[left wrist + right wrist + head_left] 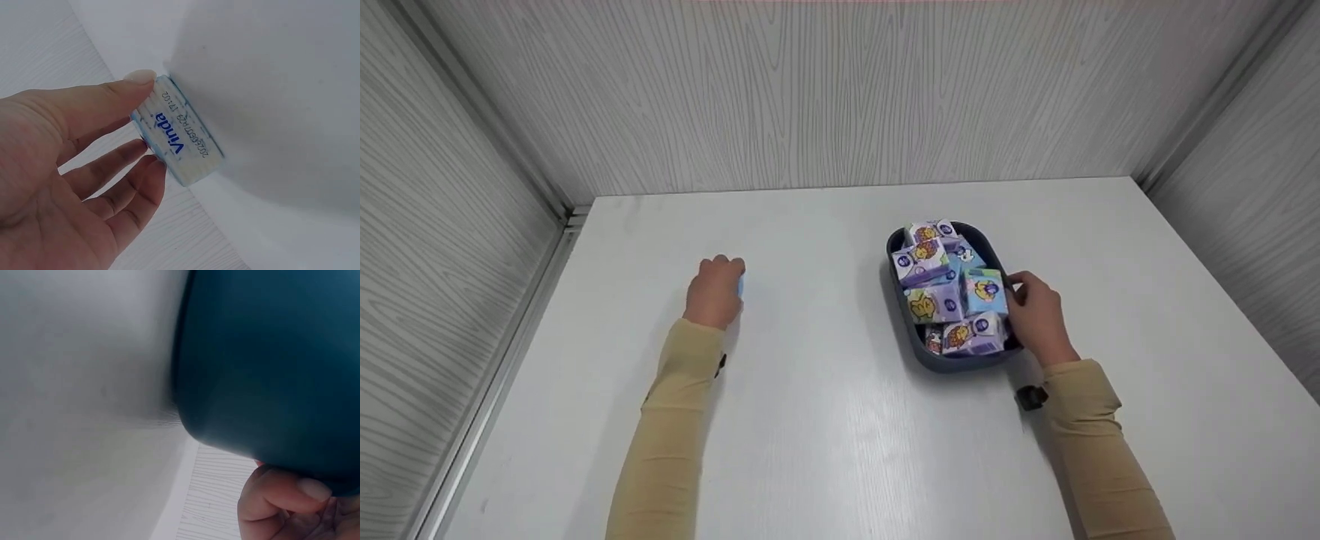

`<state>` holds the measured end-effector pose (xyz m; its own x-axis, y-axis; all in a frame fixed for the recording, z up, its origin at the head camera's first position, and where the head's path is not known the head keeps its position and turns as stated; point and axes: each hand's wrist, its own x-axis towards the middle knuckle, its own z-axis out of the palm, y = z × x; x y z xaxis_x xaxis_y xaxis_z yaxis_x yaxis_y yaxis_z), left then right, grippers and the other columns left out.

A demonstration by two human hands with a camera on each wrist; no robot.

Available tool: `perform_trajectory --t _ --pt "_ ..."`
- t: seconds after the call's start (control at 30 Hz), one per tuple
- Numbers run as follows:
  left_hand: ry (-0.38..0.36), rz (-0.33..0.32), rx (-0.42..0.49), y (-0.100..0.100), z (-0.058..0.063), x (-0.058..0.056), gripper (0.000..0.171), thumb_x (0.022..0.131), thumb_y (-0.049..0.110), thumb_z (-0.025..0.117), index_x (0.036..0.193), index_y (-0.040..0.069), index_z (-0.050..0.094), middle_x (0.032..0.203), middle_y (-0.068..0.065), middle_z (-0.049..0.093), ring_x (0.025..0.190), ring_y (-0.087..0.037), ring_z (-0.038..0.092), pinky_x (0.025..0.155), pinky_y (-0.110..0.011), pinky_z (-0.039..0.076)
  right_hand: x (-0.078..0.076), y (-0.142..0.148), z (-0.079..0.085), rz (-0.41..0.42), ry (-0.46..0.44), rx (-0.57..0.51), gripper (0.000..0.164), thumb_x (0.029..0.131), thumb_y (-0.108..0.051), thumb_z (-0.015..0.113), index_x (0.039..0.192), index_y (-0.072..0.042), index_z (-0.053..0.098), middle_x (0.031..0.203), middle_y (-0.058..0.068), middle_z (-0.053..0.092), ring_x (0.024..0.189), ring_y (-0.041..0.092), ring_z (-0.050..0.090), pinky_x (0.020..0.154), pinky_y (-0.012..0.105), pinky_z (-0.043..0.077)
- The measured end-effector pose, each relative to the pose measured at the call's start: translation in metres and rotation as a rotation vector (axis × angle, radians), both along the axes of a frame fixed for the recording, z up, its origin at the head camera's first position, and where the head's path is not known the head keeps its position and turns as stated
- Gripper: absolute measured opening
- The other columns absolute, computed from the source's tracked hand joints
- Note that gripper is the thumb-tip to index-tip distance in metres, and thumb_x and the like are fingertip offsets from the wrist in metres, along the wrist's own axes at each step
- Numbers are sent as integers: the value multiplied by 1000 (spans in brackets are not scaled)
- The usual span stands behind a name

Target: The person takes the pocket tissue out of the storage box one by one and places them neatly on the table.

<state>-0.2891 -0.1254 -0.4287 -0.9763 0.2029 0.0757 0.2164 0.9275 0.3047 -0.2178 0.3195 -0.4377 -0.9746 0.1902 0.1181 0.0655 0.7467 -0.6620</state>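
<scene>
My left hand [714,294] is low over the left part of the table. It pinches a small tissue pack [179,135] between thumb and fingers; the pack's end shows blue "Vinda" lettering and a printed code. In the head view the hand hides most of this pack, leaving a light blue edge. On the right, a dark blue rounded plastic bin [960,365] stands heaped with several purple and blue cartoon-printed tissue packs [934,301]. My right hand [1041,316] grips the bin's right side at the rim, its thumb [312,489] against the outer wall.
The white table [810,420] is bounded by a grey wood-grain panel [840,97] at the back and similar panels at both sides. A stretch of table lies between the left hand and the bin. A small black device [1031,397] sits at the right wrist.
</scene>
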Motion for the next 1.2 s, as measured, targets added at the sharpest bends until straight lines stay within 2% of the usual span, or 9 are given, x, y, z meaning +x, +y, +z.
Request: perform_trajectory --t 0.13,0.27,0.5,0.6,0.7,0.83,1.07,1.2 --pt "43 8 -55 10 1 5 42 79 -9 68 119 -6 57 111 -26 54 105 -41 50 84 -49 47 -1 1 -2 6 29 21 31 98 -14 49 122 4 55 84 15 57 72 24 51 63 34 41" --pt "74 -32 -59 26 3 8 44 80 -1 72 121 -5 56 115 -25 53 107 -40 50 85 -49 47 -1 1 -2 6 37 19 30 98 -14 50 121 5 55 83 15 57 72 24 51 62 34 41" --pt "88 -148 38 67 13 19 39 88 14 69 123 -1 58 121 -19 53 111 -33 50 91 -43 45 -2 1 -2 1 7 7 31 98 -15 49 122 3 54 86 15 57 74 25 51 64 35 43" --pt "137 -193 77 89 17 29 34 89 15 69 120 2 61 119 -14 55 109 -28 51 92 -39 45 -3 1 -2 4 0 4 31 98 -16 49 122 3 54 87 15 57 75 25 51 65 35 43" --pt "217 -320 131 116 21 40 30 89 13 67 117 3 61 116 -12 57 105 -25 54 90 -34 46 -3 1 -3 3 -3 4 31 98 -16 49 122 3 54 87 15 57 75 25 51 65 36 43" --pt "261 -487 178 151 24 56 31 91 11 64 121 3 58 116 -10 57 104 -20 56 88 -29 47 -2 1 -3 4 -4 8 30 98 -15 49 122 3 55 86 15 56 75 25 51 64 35 43" --pt "276 -605 188 188 20 69 36 94 9 59 129 5 53 124 -7 55 116 -16 52 99 -23 40 -2 1 -4 11 42 17 29 98 -13 50 120 5 56 83 15 57 71 24 50 63 35 42" --pt "270 -619 168 197 15 71 43 94 10 60 135 6 47 131 -9 50 124 -18 47 105 -25 33 -2 1 -2 16 53 19 29 98 -13 50 119 5 56 81 14 57 69 23 50 61 34 41"
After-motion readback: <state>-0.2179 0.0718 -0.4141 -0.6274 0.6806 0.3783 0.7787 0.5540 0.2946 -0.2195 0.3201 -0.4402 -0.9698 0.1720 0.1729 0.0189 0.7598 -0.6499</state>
